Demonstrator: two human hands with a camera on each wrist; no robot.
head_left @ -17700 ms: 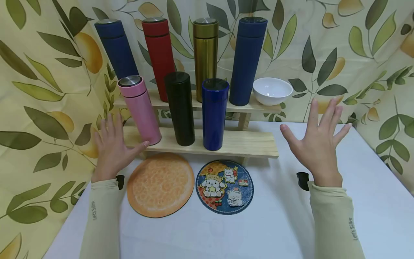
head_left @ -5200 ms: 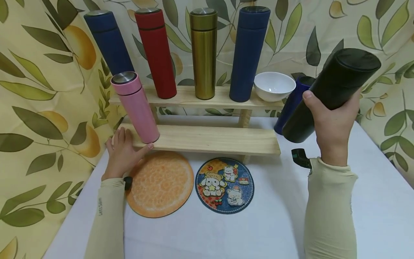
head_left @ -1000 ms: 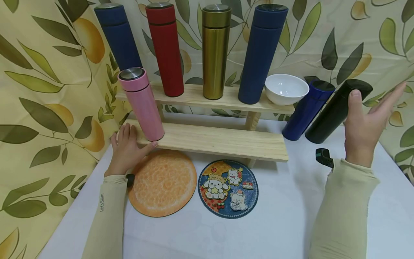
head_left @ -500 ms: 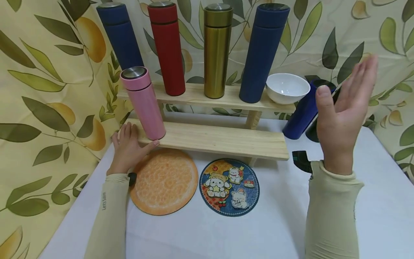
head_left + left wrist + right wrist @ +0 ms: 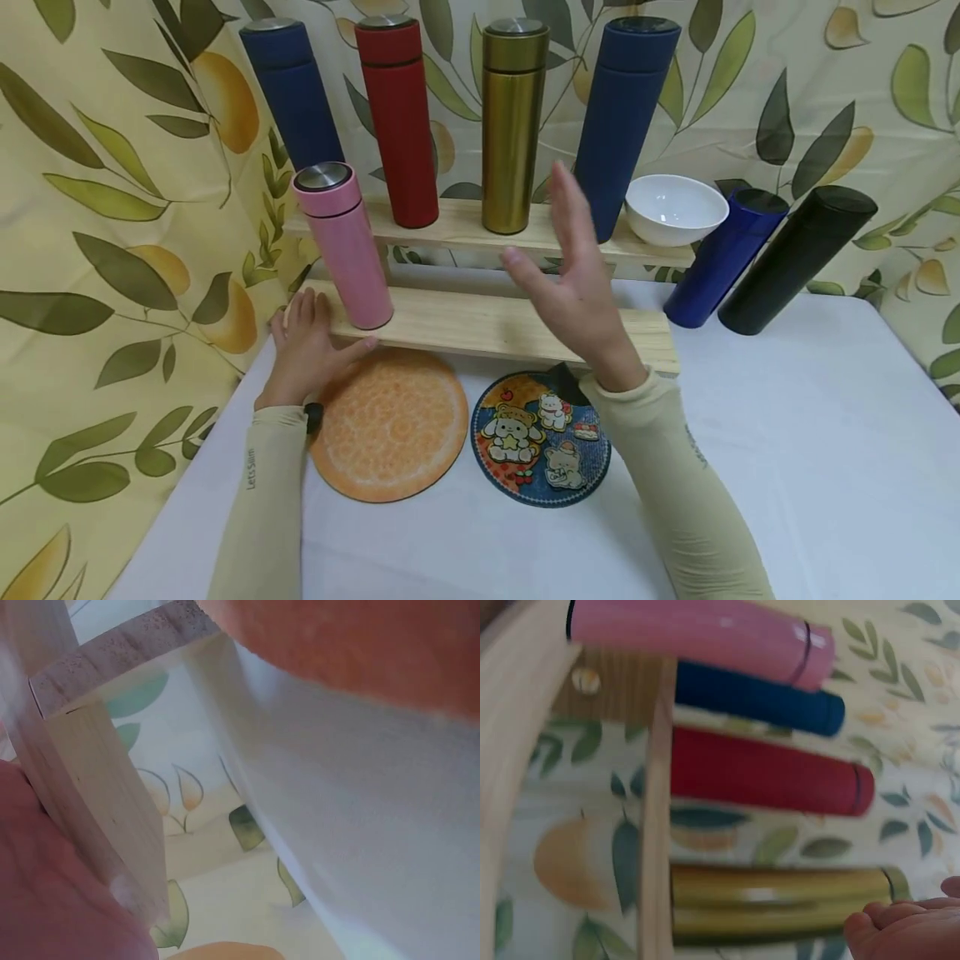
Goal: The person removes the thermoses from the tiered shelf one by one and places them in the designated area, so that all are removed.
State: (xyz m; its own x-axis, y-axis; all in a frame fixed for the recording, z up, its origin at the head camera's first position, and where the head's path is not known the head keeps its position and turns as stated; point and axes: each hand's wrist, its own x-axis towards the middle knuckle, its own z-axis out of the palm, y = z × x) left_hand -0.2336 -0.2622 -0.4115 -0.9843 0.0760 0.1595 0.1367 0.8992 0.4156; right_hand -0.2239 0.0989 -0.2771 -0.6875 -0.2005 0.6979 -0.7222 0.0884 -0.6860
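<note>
My left hand [image 5: 307,350] grips the left end of the two-tier wooden stand [image 5: 450,317], fingers over the board's end and thumb along its front edge. Just beside it a pink thermos bottle [image 5: 347,250] stands on the lower tier. My right hand [image 5: 585,300] is in the air over that tier, fingers extended and holding nothing. Behind it, on the upper tier, are a gold bottle [image 5: 513,133] and a navy bottle [image 5: 628,117]. In the right wrist view, fingertips [image 5: 862,926] overlap the gold bottle's top end.
A red bottle [image 5: 397,125], another navy bottle [image 5: 292,96] and a white bowl [image 5: 675,208] share the upper tier. Right of the stand are a blue bottle [image 5: 723,258] and a black bottle [image 5: 798,258]. An orange round mat [image 5: 390,425] and a cartoon round mat [image 5: 540,450] lie in front.
The right hand has let go of the black bottle, now right of the stand beside the blue one, and moved left across the lower tier. The left hand stays on the stand's end.
</note>
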